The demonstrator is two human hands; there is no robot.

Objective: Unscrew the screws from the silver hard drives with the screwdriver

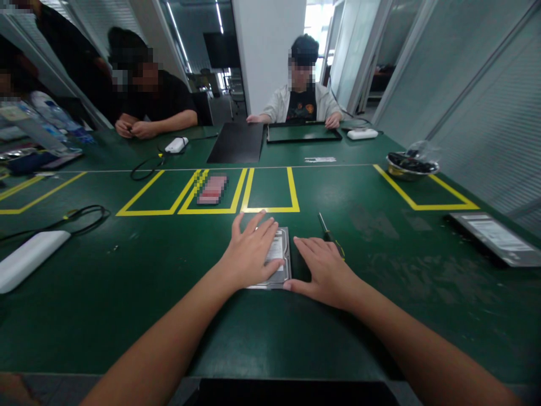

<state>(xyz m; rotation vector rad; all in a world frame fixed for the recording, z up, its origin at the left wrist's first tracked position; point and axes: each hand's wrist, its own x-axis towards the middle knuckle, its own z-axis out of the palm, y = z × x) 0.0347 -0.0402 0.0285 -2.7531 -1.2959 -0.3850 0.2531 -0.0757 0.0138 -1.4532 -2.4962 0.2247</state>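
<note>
A silver hard drive [279, 273] with a white label lies flat on the green table in front of me. My left hand [253, 248] rests over it with the fingers spread, covering its left part. Beside its right edge is my right hand [323, 268], palm down, thumb stretched to the drive's lower right corner and fingers reaching forward. A screwdriver [327, 230] with a dark and yellow handle lies just beyond the right fingers, its handle partly hidden by that hand. Neither hand grips anything.
Yellow tape [270, 210] marks rectangles ahead; a pinkish pixelated item [212, 189] lies in one. Another hard drive [499, 237] and a metal bowl [409, 168] of dark parts are at right. White power strip [31, 259] and cable sit left. People [302, 96] sit opposite.
</note>
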